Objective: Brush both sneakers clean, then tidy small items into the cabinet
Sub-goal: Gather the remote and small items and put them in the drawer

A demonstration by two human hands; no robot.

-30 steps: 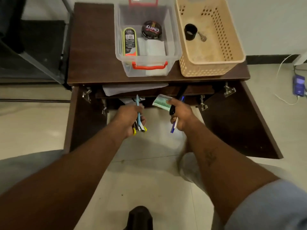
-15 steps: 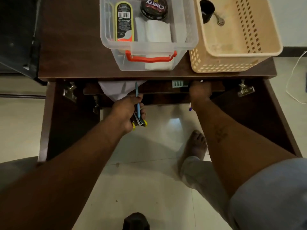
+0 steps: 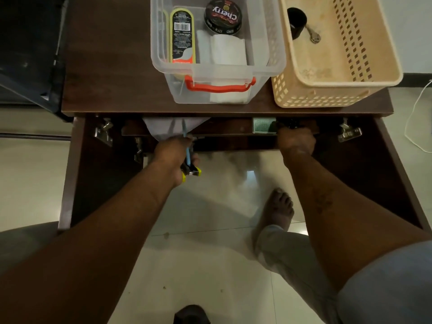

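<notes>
While on shelf (image 3: 229, 127), comb (image 3: 261, 125) beside right hand (image 3: 295, 141).

Between the swung-open dark brown wooden doors (image 3: 77, 178), pale glossy floor tiles (image 3: 222, 188) leave an open lane to the inner shelf (image 3: 229, 128), narrowed by a bare foot (image 3: 278, 209) at 4 o'clock. On that shelf a hanging grey cloth (image 3: 161, 128) at 10 o'clock and a pale green comb (image 3: 261, 125) at 1 o'clock flank a bare stretch of wood.

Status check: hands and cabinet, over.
Report: left hand grips small tools; right hand at shelf, grip unclear; green comb on shelf; grey cloth overhangs shelf edge.
</notes>
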